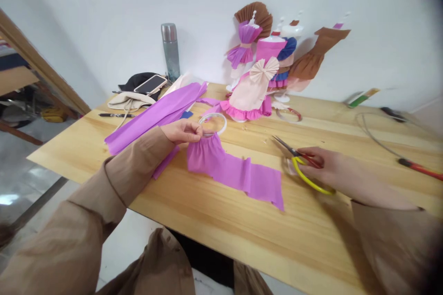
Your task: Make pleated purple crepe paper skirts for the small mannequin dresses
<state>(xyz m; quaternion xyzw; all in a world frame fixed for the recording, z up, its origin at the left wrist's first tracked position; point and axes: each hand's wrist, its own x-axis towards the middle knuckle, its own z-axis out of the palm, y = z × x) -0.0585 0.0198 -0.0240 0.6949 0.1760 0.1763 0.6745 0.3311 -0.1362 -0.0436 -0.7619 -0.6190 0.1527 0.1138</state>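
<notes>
My left hand (185,131) pinches the gathered top edge of a purple strip (231,170), whose flat end stretches right across the wooden table (214,219). Right behind the gathers, a white tape ring (225,125) stands close to my left fingertips. My right hand (325,166) is closed on scissors (304,173) with yellow and red handles. Their blades point up and left, away from the strip. Left of the ring lies a larger folded purple sheet (155,117), partly behind my left forearm.
Several small dress forms in paper-like outfits, one with a pink dress (251,94), stand along the wall. A phone (151,85), a pen (116,115) and a metal flask (170,53) are at the back left. A cable (372,136) and red-handled tool (420,168) lie right.
</notes>
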